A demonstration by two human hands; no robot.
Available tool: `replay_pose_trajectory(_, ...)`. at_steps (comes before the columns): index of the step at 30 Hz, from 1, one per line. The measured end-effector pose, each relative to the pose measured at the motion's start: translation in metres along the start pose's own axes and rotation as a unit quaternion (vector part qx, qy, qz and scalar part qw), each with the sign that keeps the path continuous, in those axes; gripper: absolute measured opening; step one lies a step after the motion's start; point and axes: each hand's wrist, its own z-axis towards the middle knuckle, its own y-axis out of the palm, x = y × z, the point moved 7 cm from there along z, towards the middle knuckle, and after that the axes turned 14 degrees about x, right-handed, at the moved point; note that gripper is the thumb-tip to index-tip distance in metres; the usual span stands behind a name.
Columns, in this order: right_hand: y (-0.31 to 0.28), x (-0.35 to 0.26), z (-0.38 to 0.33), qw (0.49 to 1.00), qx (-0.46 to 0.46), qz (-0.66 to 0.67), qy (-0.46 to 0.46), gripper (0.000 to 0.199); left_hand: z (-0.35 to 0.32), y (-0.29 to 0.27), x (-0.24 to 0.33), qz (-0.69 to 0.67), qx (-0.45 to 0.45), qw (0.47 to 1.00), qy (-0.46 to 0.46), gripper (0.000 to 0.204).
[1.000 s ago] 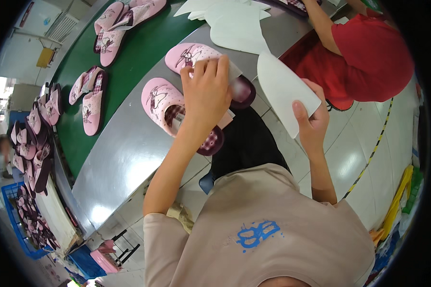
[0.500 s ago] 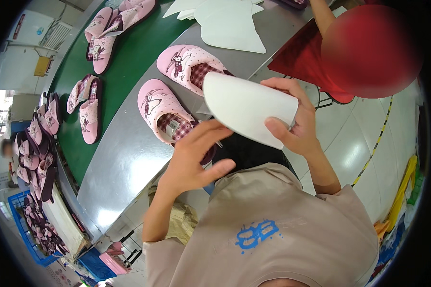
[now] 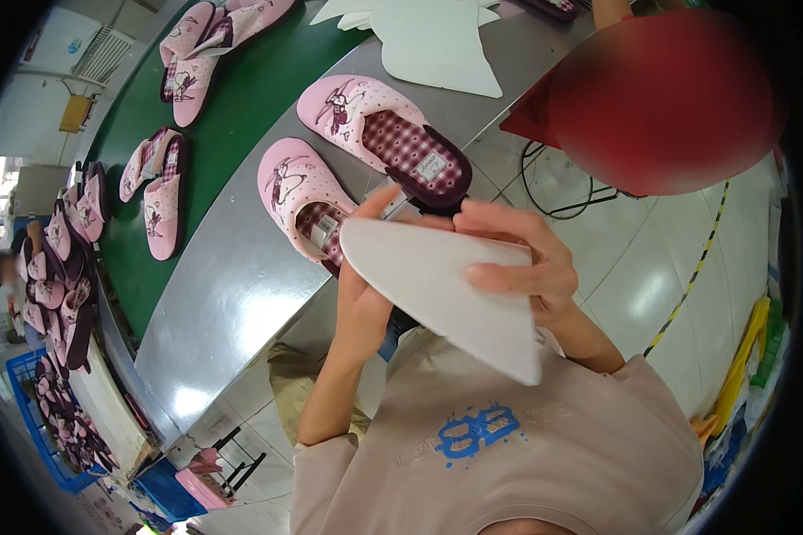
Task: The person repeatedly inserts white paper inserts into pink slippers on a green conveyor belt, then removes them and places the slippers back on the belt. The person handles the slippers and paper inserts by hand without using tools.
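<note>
Insert: white foam sheet (image 3: 446,299) held above the table (image 3: 232,294) edge, in front of the near pink slipper (image 3: 299,201).
Right hand (image 3: 517,263): fingers clamped over the sheet's top edge.
Left hand (image 3: 366,303): supporting from beneath; finger spread hidden, cannot tell.
Technique: keep the sheet bowed and enter narrow end first, aligned with the slipper opening.

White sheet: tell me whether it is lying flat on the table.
No, the white sheet is held up off the table between the left hand and right hand.
</note>
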Motion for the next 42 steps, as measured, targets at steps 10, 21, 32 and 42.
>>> replay_pose_trajectory(10,-0.025,0.032,-0.017,0.967,0.095,0.116,0.208,0.043,0.005,-0.019,0.041,0.069,0.057,0.988,0.124,0.099)
replay_pose_trajectory(21,-0.011,0.046,0.019,0.934,-0.020,-0.312,0.173,0.033,0.195,-0.039,0.090,0.476,-0.084,0.817,0.314,0.042)
replay_pose_trajectory(32,0.070,0.121,0.066,0.895,-0.116,-0.432,-0.001,0.037,0.249,-0.070,0.029,0.383,-0.008,0.915,0.128,0.033)
replay_pose_trajectory(42,0.054,0.151,0.069,0.918,-0.216,-0.333,-0.006,0.033,0.241,-0.106,0.037,0.510,0.126,0.851,-0.010,0.049)
